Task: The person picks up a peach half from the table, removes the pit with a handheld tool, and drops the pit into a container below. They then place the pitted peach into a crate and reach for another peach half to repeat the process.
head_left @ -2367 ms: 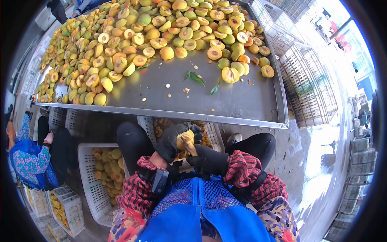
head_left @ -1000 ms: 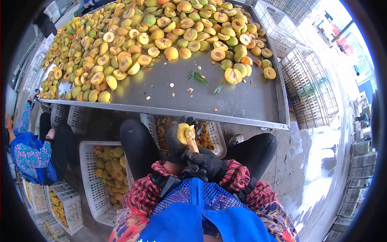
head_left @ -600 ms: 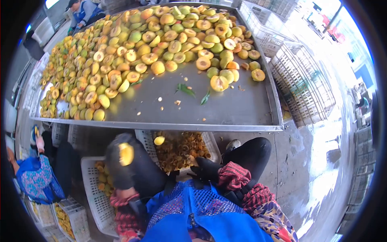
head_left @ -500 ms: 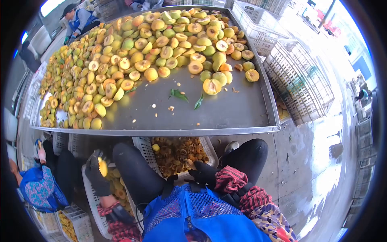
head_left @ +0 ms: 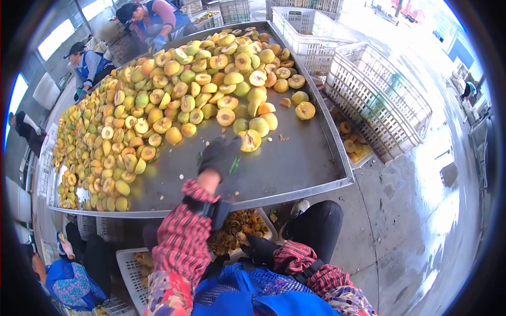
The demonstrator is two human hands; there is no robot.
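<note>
Up from the white crate [head_left: 128, 265] on its own side, the left hand [head_left: 220, 155] has swung forward onto the metal surface [head_left: 295, 163], and the peach half it carried half a second ago is gone from it. Now the black glove lies palm down with nothing seen in it, fingertips just beside a cut peach [head_left: 249, 140] at the near edge of the pile [head_left: 174, 100]; a green leaf [head_left: 234, 165] shows at the glove's right edge. Well apart from it, the right hand [head_left: 258, 248] rests low at the lap above the crate of pits [head_left: 240, 231]; whether it grips anything I cannot tell.

A careless grab could go wrong on the smooth metal: the glove might nudge the peach away or set neighbouring halves rolling toward the rim, or pick up the leaf along with the fruit.

Compared with before, the hands are farther apart, and the view has tipped upward, so more of the pile shows.
</note>
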